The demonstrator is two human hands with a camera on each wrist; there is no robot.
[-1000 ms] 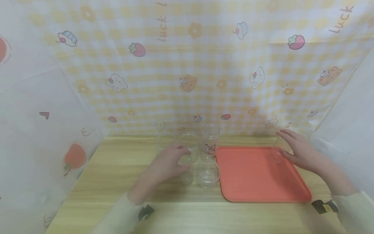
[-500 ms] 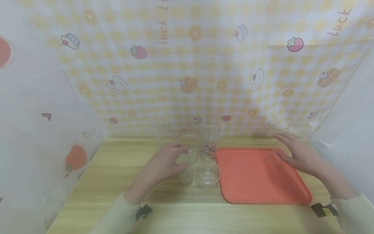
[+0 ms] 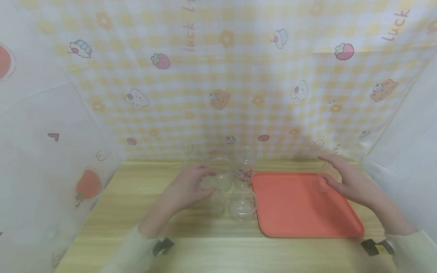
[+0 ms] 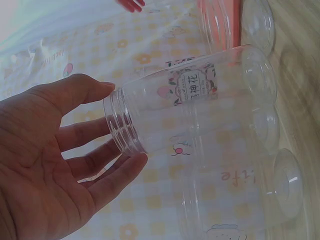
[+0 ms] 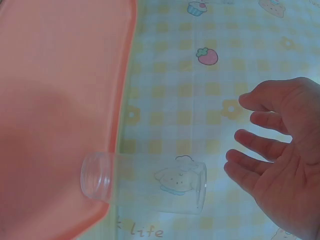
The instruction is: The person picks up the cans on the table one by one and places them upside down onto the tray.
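Observation:
In the left wrist view, my left hand spreads its thumb and fingers around the threaded neck of a clear plastic jar, with fingertips right at the rim. A floral printed label shows through or on that side. In the head view, the same hand lies just left of that jar. Over the tray's right side, my right hand has loosely bent fingers. It is apart from a clear jar that stands upright at the corner of the red tray.
Close to the left hand's jar stand more clear jars: one in front, a printed one behind, and another at the back. A checked, patterned cloth rises behind the wooden table.
My left hand has drawn back to the left, away from the jar cluster. My right hand has shifted slightly left over the tray. The jars and tray stay in place.

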